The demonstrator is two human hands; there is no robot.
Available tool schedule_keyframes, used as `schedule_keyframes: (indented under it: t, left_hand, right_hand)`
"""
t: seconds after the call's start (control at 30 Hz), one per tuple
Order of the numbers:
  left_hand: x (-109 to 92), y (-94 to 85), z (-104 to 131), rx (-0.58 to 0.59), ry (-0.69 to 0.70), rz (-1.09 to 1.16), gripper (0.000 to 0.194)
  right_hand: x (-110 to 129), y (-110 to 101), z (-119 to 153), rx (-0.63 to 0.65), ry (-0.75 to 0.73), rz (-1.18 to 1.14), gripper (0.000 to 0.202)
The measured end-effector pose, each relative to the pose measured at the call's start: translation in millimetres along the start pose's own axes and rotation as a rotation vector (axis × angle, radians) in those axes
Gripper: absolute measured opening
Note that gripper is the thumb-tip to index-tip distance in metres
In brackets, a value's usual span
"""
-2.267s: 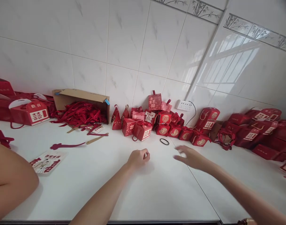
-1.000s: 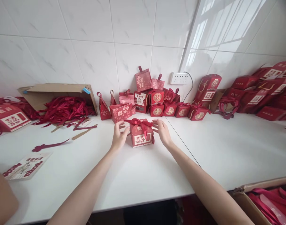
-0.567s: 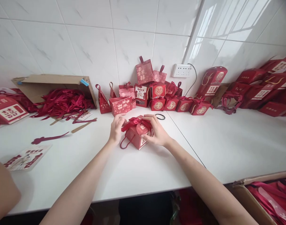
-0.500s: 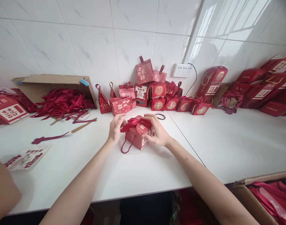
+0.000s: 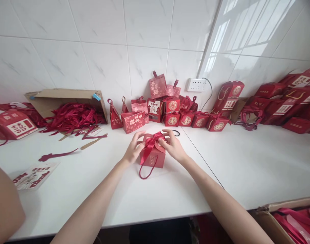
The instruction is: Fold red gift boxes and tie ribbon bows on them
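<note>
A small red gift box (image 5: 158,160) stands upright on the white table, with a shiny red ribbon bow (image 5: 150,144) on its top. From its near side a dark red cord handle (image 5: 146,177) hangs down onto the table. My left hand (image 5: 135,148) is at the box's left upper edge, thumb and fingers curled around the ribbon and corner. On the opposite side my right hand (image 5: 173,145) has its thumb on the bow and its fingers over the far right edge of the box.
Finished red boxes (image 5: 172,119) line the wall behind. At left, a cardboard box (image 5: 65,93) spills red ribbons (image 5: 73,117); a printed card (image 5: 35,176) lies nearer. A black ring (image 5: 177,133) sits behind my right hand. Another carton (image 5: 292,203) is at lower right.
The gift box has been turned so its cord-handle side faces me. Both hands have shifted around it, and the view has tilted slightly upward.
</note>
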State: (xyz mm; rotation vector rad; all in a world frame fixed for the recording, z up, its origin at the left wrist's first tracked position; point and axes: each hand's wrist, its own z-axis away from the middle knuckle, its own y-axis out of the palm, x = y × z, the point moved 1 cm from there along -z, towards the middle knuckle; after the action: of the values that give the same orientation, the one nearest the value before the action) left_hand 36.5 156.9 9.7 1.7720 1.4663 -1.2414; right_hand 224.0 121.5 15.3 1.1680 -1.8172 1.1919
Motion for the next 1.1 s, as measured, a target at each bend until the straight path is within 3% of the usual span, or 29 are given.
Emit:
schedule_keyframes:
  t: [0.1,0.27,0.37,0.53,0.63,0.77,0.87,1.0,1.1]
  left_hand:
    - [4,3.2,0,0.056,0.001,0.043,0.046]
    - [6,-0.4,0,-0.069,-0.002,0.041,0.058]
    - [-2,-1.5,1,-0.02,-0.029,0.023,0.064]
    - [-12,1.1,4,0.079,-0.079,-0.065,0.061]
    - [-10,0.9,3,0.094,-0.11,0.005,0.058]
    - [-5,-5.1,-1,0.0,-0.208,0.031,0.057]
    - [-3,-12.8,-6,-0.06,-0.318,-0.124,0.046]
    - [-8,-19.2,-9,0.05,-0.372,-0.179,0.045]
    - [-15,-21.9,-8,0.068,-0.371,-0.158,0.043]
  right_hand:
    - [-2,0,-2,-0.012,0.061,-0.057,0.044]
    - [-3,-6,-4,-0.043,0.081,-0.044,0.041]
    - [0,-12,-4,-0.074,0.119,-0.014,0.042]
    - [9,-17,-3,0.128,0.281,0.108,0.054]
    - [12,-15,-2,0.214,0.296,-0.13,0.049]
    - [9,-12,-4,0.166,0.307,-0.5,0.035]
    - [4,-12,-7,0.127,0.314,-0.537,0.034]
    - [-1,-11,-7,0.157,0.306,-0.514,0.036]
    - [-1,-9,-6,0.195,0.286,-0.497,0.039]
